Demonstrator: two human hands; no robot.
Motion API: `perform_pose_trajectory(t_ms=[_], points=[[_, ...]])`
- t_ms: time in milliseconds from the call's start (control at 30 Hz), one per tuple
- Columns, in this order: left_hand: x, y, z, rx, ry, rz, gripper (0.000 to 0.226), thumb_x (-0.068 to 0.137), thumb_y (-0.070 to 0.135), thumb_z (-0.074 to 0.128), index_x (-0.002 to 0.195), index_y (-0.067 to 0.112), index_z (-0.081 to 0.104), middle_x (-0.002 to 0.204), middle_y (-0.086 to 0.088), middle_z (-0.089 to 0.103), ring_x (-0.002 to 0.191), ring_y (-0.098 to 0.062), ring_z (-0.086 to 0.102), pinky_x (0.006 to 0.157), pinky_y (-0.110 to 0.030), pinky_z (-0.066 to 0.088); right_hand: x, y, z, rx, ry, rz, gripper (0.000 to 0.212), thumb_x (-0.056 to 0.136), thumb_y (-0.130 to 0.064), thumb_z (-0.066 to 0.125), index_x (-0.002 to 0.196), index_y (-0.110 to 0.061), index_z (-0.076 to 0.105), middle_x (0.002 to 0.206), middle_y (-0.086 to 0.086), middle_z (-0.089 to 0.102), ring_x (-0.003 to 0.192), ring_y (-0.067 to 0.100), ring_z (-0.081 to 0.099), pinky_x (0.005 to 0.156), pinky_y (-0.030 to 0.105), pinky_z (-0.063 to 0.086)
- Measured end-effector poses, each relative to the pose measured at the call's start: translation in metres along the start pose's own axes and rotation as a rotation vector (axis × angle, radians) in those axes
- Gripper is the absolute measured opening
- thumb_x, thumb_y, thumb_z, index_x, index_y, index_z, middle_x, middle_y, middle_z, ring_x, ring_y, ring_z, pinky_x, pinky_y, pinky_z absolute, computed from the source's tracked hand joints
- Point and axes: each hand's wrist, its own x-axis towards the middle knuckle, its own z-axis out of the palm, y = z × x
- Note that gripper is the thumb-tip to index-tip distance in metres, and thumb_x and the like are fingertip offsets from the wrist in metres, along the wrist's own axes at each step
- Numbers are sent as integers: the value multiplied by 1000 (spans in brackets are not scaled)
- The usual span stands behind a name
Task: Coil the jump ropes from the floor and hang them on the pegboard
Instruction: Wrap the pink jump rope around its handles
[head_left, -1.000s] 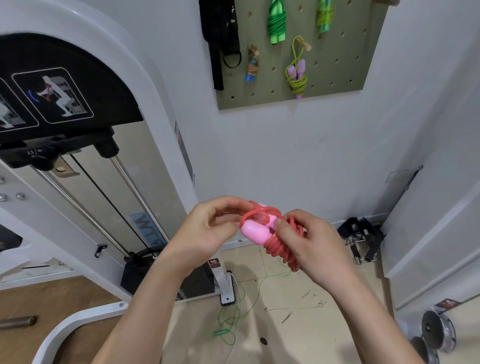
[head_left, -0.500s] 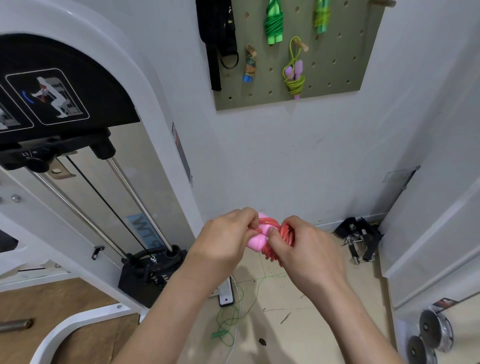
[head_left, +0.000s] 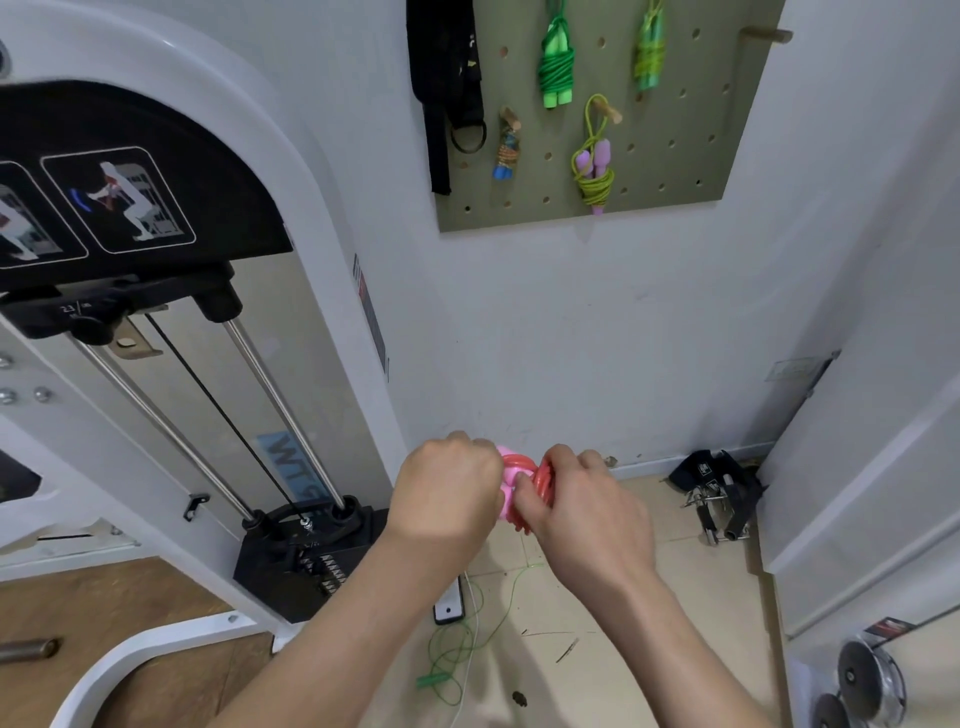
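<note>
High on the white wall, the pegboard (head_left: 675, 171) already carries several coiled ropes (head_left: 556, 67). The left hand (head_left: 449, 493) and right hand (head_left: 587, 512) both grip the red rope (head_left: 519, 465) above the floor, apparently finishing its coil. A thin green rope (head_left: 452, 649) lies loose on the floor, not yet coiled.

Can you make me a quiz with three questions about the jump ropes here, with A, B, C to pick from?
1. Where is the rope with purple handles? A on a chair; B hanging on the pegboard; C in a box.
2. What colour is the coiled rope that the left hand and right hand hold? A blue; B yellow; C red.
3. How does the thin green rope lie on the floor? A loose; B neatly coiled; C hung up.
Answers: B, it dangles from a peg; C, red loops show between the hands; A, it sprawls across tiles.
</note>
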Motion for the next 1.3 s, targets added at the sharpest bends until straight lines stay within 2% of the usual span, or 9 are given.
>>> perform_pose_trajectory(t_ms=[133,333,533,633,800,1000,1067,1167,1300], points=[[-3,-6,6,-269,-191,-111,27,87,33,46,63,20,42,66,4,47,69,-22,46,59,-28,32,5,7,16,-60,-45,-27,37,94,-57,34,110,-26,47,104,1,53,90,29,62,64,35,38],[-8,-14,3,-1116,-350,-194,31,71,20,68,57,19,41,55,13,40,55,-10,40,58,-24,32,11,39,19,75,-27,-195,48,83,-66,17,108,-34,42,87,-9,66,83,23,62,59,33,35],[-5,-21,-36,-1802,-165,-233,26,51,7,60,41,19,39,51,-3,29,49,-15,25,53,-28,19,6,46,-12,673,38,-415,25,89,-47,43,107,-37,56,79,-7,66,63,8,59,57,20,44],[5,-23,-42,-2103,-120,-352,22,59,2,56,49,13,40,59,-5,29,49,-16,28,58,-29,18,4,36,-33,1084,-263,-271,29,91,-31,47,100,-9,63,66,24,62,44,27,57,39,20,41],[6,-28,-40,-1762,-233,-120,19,71,16,72,66,11,54,70,-4,55,63,-9,51,57,-17,39,3,43,-53,1077,-616,-84,33,97,-26,45,101,4,58,71,17,65,55,24,63,45,23,43],[8,-12,-43,-1509,-103,-103,24,78,7,76,66,6,55,59,-11,60,62,-21,65,65,-28,51,6,25,-56,799,-166,-229,57,71,-61,63,124,-45,52,128,-21,55,122,-8,47,98,28,45],[7,-6,-43,-1472,-36,-110,26,77,12,78,64,8,55,60,-19,62,63,-25,66,66,-34,52,2,6,-58,671,-275,-303,59,69,-51,73,123,-48,48,114,-24,61,110,-2,58,89,27,48],[7,-3,-47,-1317,163,-72,30,74,15,80,58,12,55,56,-5,61,52,-11,56,55,-21,44,-1,-14,-52,698,-318,-253,33,76,-17,67,91,-41,49,61,-9,61,45,26,62,41,31,48],[13,-10,-54,-1502,204,-23,32,74,23,80,61,7,55,54,-4,59,52,-15,53,54,-23,43,1,-15,-60,815,-306,-274,28,71,-1,58,83,-25,52,66,-3,56,52,15,51,46,29,46]])
